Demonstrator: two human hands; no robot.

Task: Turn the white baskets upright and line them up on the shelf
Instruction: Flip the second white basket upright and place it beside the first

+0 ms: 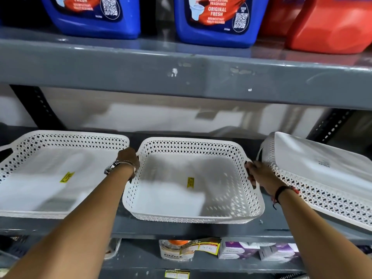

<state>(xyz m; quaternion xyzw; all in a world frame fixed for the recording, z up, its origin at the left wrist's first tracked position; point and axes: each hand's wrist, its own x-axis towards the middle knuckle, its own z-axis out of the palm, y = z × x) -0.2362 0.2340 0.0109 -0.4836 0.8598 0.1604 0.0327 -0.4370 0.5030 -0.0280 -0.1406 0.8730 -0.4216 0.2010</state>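
Note:
Three white lattice baskets sit on the grey middle shelf (181, 228). The left basket (66, 137) stands upright with a yellow sticker inside. The middle basket (191, 143) is upright too, and I hold it by both side handles: my left hand (129, 160) grips the left handle, my right hand (258, 174) grips the right one. The right basket (314, 164) lies upside down and tilted, its flat bottom facing up, close beside my right hand.
Above, a grey shelf (181, 67) carries blue toilet-cleaner jugs (217, 21) and a red jug (332, 27). Below the middle shelf are small boxes and packets (237, 248). Dark perforated uprights (38, 107) stand at both sides of the bay.

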